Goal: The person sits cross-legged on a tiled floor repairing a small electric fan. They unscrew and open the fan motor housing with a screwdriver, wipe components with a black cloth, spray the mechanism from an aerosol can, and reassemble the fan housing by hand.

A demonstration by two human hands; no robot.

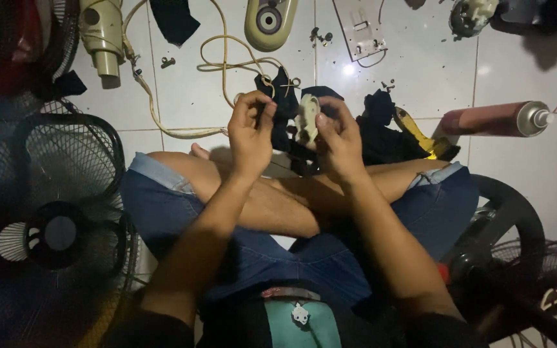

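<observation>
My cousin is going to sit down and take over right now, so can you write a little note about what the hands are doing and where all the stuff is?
Left hand: raised, fingers pinched on something small and dark; I cannot tell what.
Right hand: holds a small cream plastic part in front of the chest.
Around: dark cloth and cream cable on the white tiled floor ahead; loose screws farther off; red spray can to the right; fan grille at the left.
Done: the fan lies taken apart, pieces spread out.
Left: the pieces are still apart; the small part is still in hand.
</observation>
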